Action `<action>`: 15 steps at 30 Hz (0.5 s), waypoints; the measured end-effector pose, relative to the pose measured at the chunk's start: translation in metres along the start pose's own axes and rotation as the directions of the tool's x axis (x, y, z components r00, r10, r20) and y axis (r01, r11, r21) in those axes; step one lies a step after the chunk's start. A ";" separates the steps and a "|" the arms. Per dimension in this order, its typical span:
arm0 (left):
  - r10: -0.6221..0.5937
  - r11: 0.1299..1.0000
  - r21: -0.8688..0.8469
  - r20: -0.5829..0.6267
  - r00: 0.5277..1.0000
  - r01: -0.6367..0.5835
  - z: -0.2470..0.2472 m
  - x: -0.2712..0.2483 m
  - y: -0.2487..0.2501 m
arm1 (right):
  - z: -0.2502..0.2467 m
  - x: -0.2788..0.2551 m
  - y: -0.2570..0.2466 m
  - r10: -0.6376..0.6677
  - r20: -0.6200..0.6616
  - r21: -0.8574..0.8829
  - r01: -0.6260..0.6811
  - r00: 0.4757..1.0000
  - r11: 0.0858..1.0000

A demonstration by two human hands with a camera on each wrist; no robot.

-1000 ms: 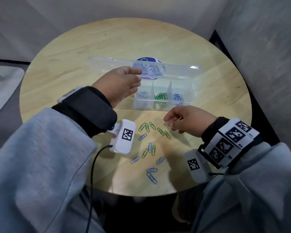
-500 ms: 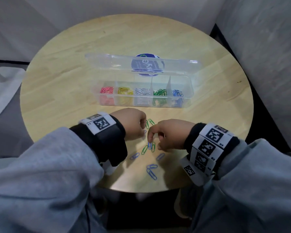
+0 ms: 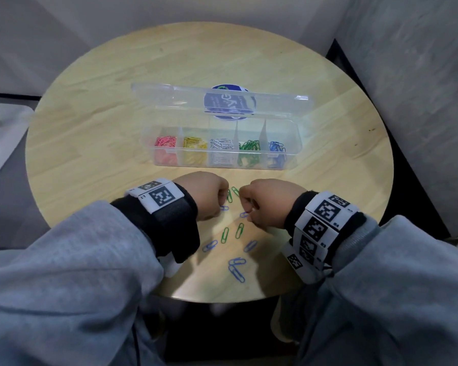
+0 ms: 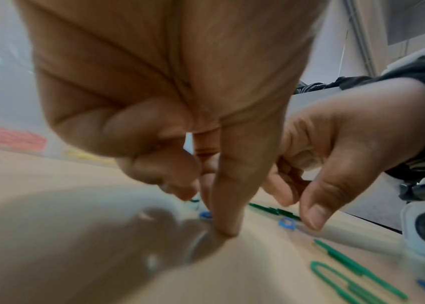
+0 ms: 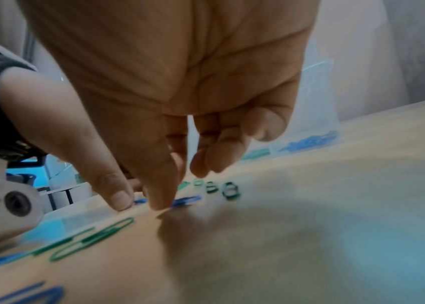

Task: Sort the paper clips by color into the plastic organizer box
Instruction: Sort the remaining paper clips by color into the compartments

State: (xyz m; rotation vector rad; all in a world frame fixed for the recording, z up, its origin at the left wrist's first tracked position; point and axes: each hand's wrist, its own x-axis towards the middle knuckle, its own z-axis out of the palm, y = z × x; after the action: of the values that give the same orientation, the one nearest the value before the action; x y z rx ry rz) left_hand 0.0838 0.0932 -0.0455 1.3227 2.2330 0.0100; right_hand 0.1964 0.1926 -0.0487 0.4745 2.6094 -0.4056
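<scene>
The clear plastic organizer box (image 3: 298, 133) lies mid-table with its lid open. Its compartments hold pink, yellow, silver, green and blue clips. In front of it my two hands meet over several loose green and blue paper clips. My left hand (image 3: 222, 204) curls down and its thumb (image 4: 225, 228) and forefinger pinch a blue clip (image 3: 224, 208) (image 4: 205, 215) that lies on the wood. My right hand (image 3: 245, 210) (image 5: 172, 197) pinches the end of another blue clip (image 3: 244, 214) (image 5: 186, 200), also flat on the table.
Loose green clips (image 3: 225, 235) (image 3: 239, 230) and blue clips (image 3: 210, 245) (image 3: 237, 273) lie between my wrists and the round table's near edge (image 3: 222, 299). More green clips (image 3: 229, 195) lie just beyond my fingertips. Grey walls stand close on the right.
My left hand left the box and came down to the loose clips. My right hand drew in beside it, and both sets of fingertips closed on blue clips.
</scene>
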 end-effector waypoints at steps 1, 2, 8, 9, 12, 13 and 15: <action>0.004 1.000 0.006 0.013 1.000 -0.005 -0.001 0.000 0.001 | 0.000 0.001 -0.001 -0.020 0.011 0.007 0.020 1.000 1.000; 0.004 1.000 0.014 0.024 1.000 -0.005 -0.001 0.000 0.003 | 0.001 0.001 -0.003 -0.032 0.029 0.011 0.032 0.999 0.999; -0.038 0.995 0.100 0.086 0.996 0.029 -0.005 -0.006 0.007 | 0.000 0.001 0.000 -0.007 0.066 0.017 0.006 0.998 1.000; -0.043 0.995 0.095 0.093 0.995 0.034 -0.005 -0.007 0.007 | 0.000 0.001 0.001 0.008 0.077 0.017 -0.009 0.997 1.000; -0.045 0.999 0.026 0.093 0.995 0.043 -0.009 -0.009 0.003 | 0.002 0.002 0.003 0.029 0.117 -0.009 -0.028 0.993 1.000; -0.031 0.999 -0.018 0.098 0.995 0.033 -0.012 -0.008 0.001 | 0.002 0.002 0.003 0.032 0.119 -0.014 -0.031 0.992 0.999; 0.009 0.990 -0.138 0.122 0.992 0.008 -0.020 -0.006 -0.003 | 0.002 0.000 0.002 0.029 0.112 -0.008 -0.029 0.993 1.000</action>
State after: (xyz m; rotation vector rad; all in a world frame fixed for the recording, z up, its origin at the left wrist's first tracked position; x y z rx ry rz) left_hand 0.0746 0.0918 -0.0263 1.2164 2.0897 0.0799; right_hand 0.1980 0.1939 -0.0513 0.4730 2.4920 -0.4031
